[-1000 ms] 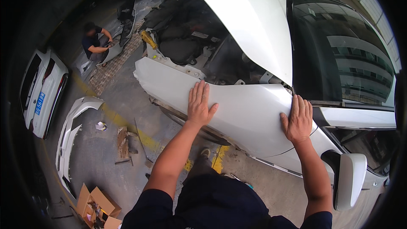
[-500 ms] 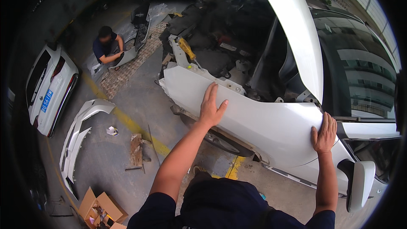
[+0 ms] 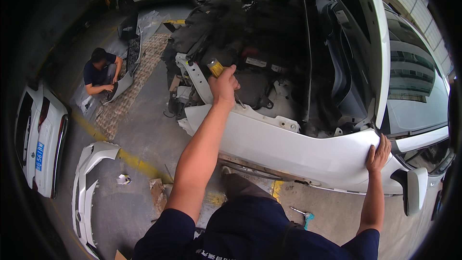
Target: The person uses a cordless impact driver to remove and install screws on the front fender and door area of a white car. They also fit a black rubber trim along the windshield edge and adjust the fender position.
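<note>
My left hand [image 3: 224, 86] is closed round a yellow-handled screwdriver [image 3: 214, 66], held above the upper edge of a white front fender [image 3: 284, 145]. The screwdriver's shank comes out below the hand and slants down to the fender's bolting flange. Where the tip sits, I cannot tell exactly. At the fender's rear end, my right hand [image 3: 379, 155] rests against the panel near the door seam, its fingers stretched out and holding nothing. Over the dark engine bay [image 3: 250, 74], the white hood [image 3: 377, 38] stands raised.
A white side mirror [image 3: 416, 190] projects beyond my right hand. A teal-handled tool [image 3: 307, 219] lies on the floor beside me. At left are a removed white bumper [image 3: 83, 183] and a parked white car [image 3: 44, 139]. A person [image 3: 102, 74] crouches over a car part.
My left hand has left the fender's surface, moved up and taken hold of the screwdriver. My right hand stays at the fender's rear end. The whole view has shifted.
</note>
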Tool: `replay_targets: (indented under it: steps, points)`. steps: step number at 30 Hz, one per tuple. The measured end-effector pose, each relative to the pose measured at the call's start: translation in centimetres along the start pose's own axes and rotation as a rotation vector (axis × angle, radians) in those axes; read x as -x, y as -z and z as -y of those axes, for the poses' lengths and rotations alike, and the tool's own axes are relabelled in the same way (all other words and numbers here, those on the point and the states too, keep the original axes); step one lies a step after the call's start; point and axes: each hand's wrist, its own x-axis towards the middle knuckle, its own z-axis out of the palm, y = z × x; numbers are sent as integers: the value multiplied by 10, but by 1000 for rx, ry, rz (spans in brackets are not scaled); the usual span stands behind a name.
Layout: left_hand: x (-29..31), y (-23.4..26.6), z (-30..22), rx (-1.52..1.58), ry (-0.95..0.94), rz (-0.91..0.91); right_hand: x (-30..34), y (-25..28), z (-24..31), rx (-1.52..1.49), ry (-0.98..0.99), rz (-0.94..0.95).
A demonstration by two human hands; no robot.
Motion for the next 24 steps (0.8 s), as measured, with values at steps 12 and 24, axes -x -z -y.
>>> replay_targets:
  steps: [12,24]
  points:
    - [-23,-26,-62,-561,-163,1174,-8,-6,136,180,-454,-142]
    - [-94,-35,-85,-844,-108,1676,-208,40,499,-1636,-622,251]
